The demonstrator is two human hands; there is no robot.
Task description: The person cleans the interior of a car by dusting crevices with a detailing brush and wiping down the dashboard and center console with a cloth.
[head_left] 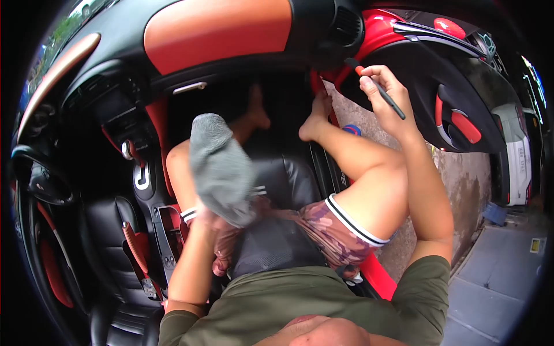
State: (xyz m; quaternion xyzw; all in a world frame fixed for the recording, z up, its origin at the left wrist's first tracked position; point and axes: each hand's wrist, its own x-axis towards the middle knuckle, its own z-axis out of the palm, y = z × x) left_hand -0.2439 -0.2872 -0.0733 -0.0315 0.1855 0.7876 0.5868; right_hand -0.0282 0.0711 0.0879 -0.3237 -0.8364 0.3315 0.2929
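A grey cloth [219, 167] hangs over and in front of my left hand [212, 220], which is closed on its lower end; most of the fingers are hidden by it. On the right, my right hand [388, 98] is raised near the open car door and pinches a brush [388, 99] with a dark handle and a red band. The brush's dark head points up and left, close to the end of the dashboard, just below the air vent [346, 27]. Whether the bristles touch the dashboard I cannot tell.
The black and orange dashboard [219, 34] spans the top. At the left are the steering wheel [43, 176], gear lever [128, 151] and a black seat [109, 242]. The open door [444, 92] stands at the right, above concrete ground [461, 190]. My bare legs are spread across the seat.
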